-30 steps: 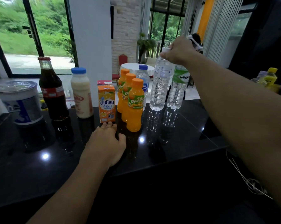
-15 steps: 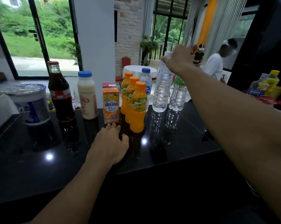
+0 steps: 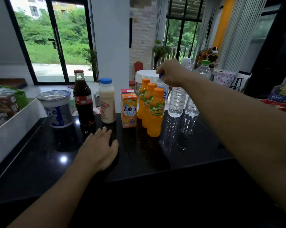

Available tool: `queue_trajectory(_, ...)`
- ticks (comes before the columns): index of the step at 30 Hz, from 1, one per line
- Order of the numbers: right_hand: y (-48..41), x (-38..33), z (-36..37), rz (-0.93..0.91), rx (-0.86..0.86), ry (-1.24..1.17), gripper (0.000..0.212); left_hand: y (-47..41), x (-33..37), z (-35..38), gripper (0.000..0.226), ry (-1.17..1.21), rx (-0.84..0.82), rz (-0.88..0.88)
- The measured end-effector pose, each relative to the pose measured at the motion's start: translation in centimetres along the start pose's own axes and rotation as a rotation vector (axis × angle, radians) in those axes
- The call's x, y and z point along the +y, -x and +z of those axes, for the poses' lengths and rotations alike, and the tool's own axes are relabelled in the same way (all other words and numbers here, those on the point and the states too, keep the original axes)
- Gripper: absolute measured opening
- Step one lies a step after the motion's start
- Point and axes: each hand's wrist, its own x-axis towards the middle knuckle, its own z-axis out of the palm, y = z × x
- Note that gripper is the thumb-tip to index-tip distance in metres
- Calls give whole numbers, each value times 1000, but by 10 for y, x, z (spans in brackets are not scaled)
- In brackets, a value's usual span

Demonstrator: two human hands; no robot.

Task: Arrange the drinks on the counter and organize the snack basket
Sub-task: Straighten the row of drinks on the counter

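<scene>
Drinks stand in a row on the black counter (image 3: 188, 145): a cola bottle (image 3: 83, 99), a milky bottle with a blue cap (image 3: 107, 102), an orange juice carton (image 3: 129, 111) and three orange bottles (image 3: 155, 112) lined up front to back. Behind them my right hand (image 3: 170, 73) pinches the blue cap of a small water bottle (image 3: 163, 91). To its right stand a clear water bottle (image 3: 177, 102) and a green-capped one (image 3: 204, 71). My left hand (image 3: 99, 148) lies flat and open on the counter in front of the carton.
A white basket (image 3: 12, 124) with snack packs (image 3: 4, 102) sits at the left edge. A lidded white tub (image 3: 56, 107) stands beside the cola. More bottles and red packets (image 3: 280, 96) lie at the far right. The counter's front edge runs below my left hand.
My right hand has left the top of the tall clear water bottle and moved left and down onto the blue-capped bottle. My left hand stays on the counter.
</scene>
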Motion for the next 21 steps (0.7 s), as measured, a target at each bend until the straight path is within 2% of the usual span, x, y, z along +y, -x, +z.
queue_trajectory(5, -8, 6, 3, 90, 48, -55, 24, -5, -2, 4, 60, 36, 51, -14)
queue_trajectory(10, -8, 6, 0, 62, 10, -15, 33, -8, -3, 7, 61, 55, 54, -25)
queue_trajectory(15, -4, 3, 1, 98, 47, 6, 28, -11, -5, 10, 63, 35, 52, -26)
queue_trajectory(19, -3, -1, -4, 150, 51, -9, 46, -11, -5, 10, 63, 7, 46, -22)
queue_trajectory(21, -3, -1, -5, 159, 42, -27, 45, -11, -5, 9, 62, 3, 44, -24)
